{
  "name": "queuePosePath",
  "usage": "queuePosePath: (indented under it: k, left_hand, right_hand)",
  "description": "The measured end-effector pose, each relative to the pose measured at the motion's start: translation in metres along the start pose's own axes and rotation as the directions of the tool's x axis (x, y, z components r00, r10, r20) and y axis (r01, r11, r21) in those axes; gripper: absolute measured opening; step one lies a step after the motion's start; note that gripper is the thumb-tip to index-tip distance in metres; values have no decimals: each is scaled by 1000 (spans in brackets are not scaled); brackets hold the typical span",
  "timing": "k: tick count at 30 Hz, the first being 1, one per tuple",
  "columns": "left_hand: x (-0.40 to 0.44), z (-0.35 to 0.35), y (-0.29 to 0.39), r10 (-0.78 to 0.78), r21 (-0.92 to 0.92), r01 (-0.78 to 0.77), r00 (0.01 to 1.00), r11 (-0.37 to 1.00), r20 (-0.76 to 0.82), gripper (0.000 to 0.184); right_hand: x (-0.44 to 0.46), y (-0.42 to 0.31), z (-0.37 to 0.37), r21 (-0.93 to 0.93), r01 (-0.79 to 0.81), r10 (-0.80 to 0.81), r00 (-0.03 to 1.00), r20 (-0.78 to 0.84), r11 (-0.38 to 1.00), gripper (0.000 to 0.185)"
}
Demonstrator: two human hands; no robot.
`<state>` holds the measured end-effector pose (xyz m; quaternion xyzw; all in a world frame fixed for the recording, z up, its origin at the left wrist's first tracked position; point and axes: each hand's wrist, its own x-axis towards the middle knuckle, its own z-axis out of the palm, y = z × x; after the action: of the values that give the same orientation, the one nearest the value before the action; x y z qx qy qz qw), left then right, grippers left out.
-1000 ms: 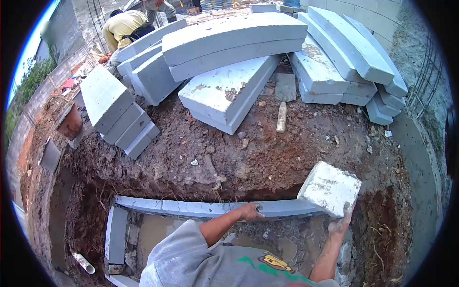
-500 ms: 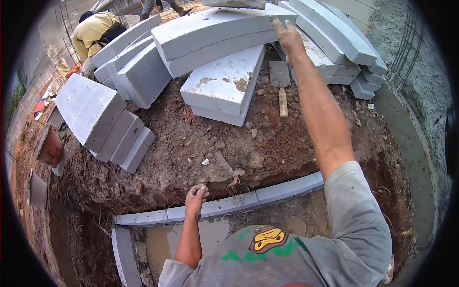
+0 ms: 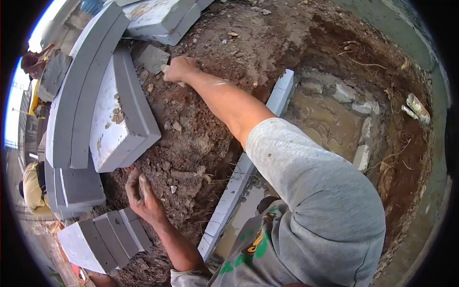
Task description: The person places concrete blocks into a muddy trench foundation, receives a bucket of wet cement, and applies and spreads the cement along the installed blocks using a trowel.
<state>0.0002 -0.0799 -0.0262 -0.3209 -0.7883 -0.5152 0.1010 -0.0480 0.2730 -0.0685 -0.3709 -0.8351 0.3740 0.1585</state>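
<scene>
My right hand [image 3: 180,70] is closed around the handle of a trowel, which lies on the soil bank. The flat grey trowel blade [image 3: 152,58] shows beyond my fingers, and most of the handle is hidden in my grip. My left hand [image 3: 138,195] is open over the brown soil [image 3: 191,153], its thumb and fingers apart and nothing in them. Just above it stand stacked pale blocks [image 3: 117,115] with mud patches on one face. Another stack of wedge-shaped blocks [image 3: 107,239] is below and left of that hand.
Long curved blocks [image 3: 83,91] lean at the left. A row of laid blocks [image 3: 229,201] edges the muddy, wet pit [image 3: 325,119]. Roots and a pipe stub [image 3: 417,109] stick out of the right bank. Another person [image 3: 34,189] bends at the far left.
The view has turned and tilted. My right hand has come off the top of a curved block and taken hold of the trowel handle. My left hand has moved nearer the blocks and opened.
</scene>
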Motion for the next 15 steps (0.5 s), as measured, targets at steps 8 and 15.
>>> queuePosePath:
  k: [8,15]
  left_hand:
    - [121,82,11,476,637,-507,846,581,239,41]
    - [128,96,-14,367,780,-164,926,603,-89,47]
  right_hand:
    - [-201,172,-5,798,157,-4,982,-190,582,61]
    - [-340,437,77,930,-356,801,581,146,88,34]
